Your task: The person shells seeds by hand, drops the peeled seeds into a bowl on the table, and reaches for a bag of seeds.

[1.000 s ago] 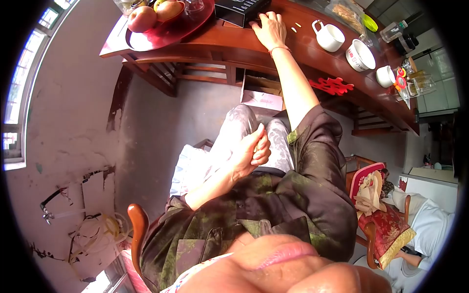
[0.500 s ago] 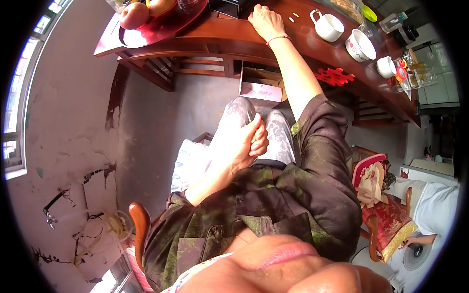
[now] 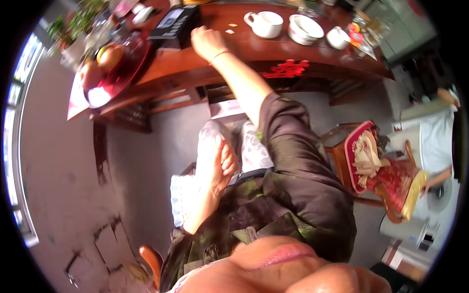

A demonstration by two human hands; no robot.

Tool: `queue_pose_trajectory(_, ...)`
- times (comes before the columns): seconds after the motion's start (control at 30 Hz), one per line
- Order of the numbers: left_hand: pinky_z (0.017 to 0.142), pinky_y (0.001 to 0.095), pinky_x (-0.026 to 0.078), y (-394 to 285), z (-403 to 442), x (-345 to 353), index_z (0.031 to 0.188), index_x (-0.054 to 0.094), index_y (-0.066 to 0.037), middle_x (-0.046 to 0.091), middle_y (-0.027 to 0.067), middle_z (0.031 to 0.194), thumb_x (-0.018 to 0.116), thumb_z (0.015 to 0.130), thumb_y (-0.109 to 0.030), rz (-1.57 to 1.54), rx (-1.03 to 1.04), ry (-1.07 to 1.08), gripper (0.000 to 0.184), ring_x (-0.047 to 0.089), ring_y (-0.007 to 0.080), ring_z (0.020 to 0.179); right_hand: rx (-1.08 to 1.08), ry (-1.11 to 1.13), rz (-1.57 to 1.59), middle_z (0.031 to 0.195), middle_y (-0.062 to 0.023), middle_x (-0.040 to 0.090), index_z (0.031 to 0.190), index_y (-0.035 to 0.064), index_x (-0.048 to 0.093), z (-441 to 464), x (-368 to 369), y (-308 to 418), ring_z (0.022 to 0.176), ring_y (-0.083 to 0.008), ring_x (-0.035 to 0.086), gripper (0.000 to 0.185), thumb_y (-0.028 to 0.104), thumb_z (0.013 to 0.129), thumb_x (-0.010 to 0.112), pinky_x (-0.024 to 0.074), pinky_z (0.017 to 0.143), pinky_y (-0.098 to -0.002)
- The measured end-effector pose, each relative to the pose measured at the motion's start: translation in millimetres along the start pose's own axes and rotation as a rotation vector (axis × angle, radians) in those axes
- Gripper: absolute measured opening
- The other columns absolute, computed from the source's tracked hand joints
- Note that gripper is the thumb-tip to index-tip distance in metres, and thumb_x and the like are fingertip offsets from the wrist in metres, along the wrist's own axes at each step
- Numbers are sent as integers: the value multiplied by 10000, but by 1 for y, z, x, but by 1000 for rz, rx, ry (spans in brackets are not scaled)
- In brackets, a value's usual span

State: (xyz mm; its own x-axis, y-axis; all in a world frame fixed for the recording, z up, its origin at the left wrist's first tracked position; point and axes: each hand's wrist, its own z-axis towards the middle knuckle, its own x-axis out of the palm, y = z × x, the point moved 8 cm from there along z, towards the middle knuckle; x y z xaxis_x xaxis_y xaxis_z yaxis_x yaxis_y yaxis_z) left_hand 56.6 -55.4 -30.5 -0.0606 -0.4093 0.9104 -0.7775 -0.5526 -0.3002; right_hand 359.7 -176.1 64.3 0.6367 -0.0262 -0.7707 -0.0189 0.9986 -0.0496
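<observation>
My right hand [image 3: 208, 44] rests at the near edge of the dark red wooden table [image 3: 239, 51], fingers curled closed and a thin red band on the wrist. Whatever it may hold is hidden. Just left of it lies a black box [image 3: 174, 28] with a printed top. Two small pale pieces [image 3: 229, 31] sit on the wood to its right. My left hand [image 3: 220, 161] is curled into a fist above my patterned trouser leg [image 3: 215, 129]; I cannot see anything inside its fingers.
A white mug [image 3: 268, 25], a white bowl [image 3: 306, 30] and a small white cup [image 3: 337, 38] stand to the right. Fruit [image 3: 110, 57] sits on a red tray [image 3: 139, 63] at left. Beside me is a chair [image 3: 351, 151] with cloth; another person's arm [image 3: 437, 179] shows at far right.
The view has swung, so the tabletop appears lower and further left, showing more of the black box and a plant. Both hands stay closed, roughly in place against the table and my lap.
</observation>
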Motion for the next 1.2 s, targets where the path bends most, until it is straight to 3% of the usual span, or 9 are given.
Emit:
queue_pose_trajectory(0.3,311,207,181,5,1,-3,657,389,-143,302,-38,486,382,1015,-392,70,23,-95,436,206,64,358,-3,-72,50,683,-128,645,765,45,598,-13,-2,3,633,-263,667,133,133,823,516,533,528,-368)
queue_pose_trajectory(0.5,316,210,183,11,5,-3,676,397,-146,302,-43,487,395,1013,-387,51,-38,-59,414,210,64,355,25,73,57,649,-120,662,718,65,632,-9,14,0,612,-254,675,156,104,820,520,530,526,-371)
queue_pose_trajectory(0.63,324,212,191,6,3,-2,682,405,-151,301,-50,489,414,1004,-402,84,-43,-46,409,211,63,357,216,-95,257,606,-131,631,691,69,603,-18,-22,-10,586,-268,652,257,230,884,551,508,535,-397)
queue_pose_trajectory(0.7,336,216,192,3,2,-4,684,406,-154,302,-53,491,433,995,-411,101,-27,-64,404,212,63,361,509,-324,633,592,-142,616,657,51,583,-36,-55,-37,554,-276,628,319,276,883,586,475,516,-413)
queue_pose_trajectory(0.8,345,220,192,-3,5,1,700,420,-143,300,-53,492,452,988,-413,149,27,-31,396,208,60,366,971,-25,1753,486,3,489,518,124,444,-80,-65,-33,438,-142,473,484,354,920,587,313,380,-328)
queue_pose_trajectory(0.87,349,217,186,-6,6,-2,705,426,-137,301,-53,495,465,983,-412,190,59,-58,393,204,55,371,892,77,2142,474,56,371,525,176,368,-121,-106,-9,428,-81,377,508,406,929,572,239,360,-263)
queue_pose_trajectory(1.0,347,216,170,-10,2,10,705,429,-139,305,-50,494,488,974,-414,255,96,-55,389,201,53,373,1246,212,2497,508,54,337,563,187,351,-226,-146,31,435,-72,316,486,421,938,554,234,366,-220)
queue_pose_trajectory(1.07,349,219,168,-8,-1,12,697,413,-140,306,-48,496,481,975,-420,254,107,-28,401,201,54,373,1288,317,2654,566,51,357,634,174,405,-270,-164,42,473,-63,325,401,368,972,501,258,386,-191)
queue_pose_trajectory(1.2,352,221,168,1,-9,17,691,398,-139,304,-45,494,477,978,-418,255,92,26,408,203,55,373,1636,218,2526,616,34,411,716,156,467,-343,-172,47,476,-78,357,308,336,961,512,269,377,-206)
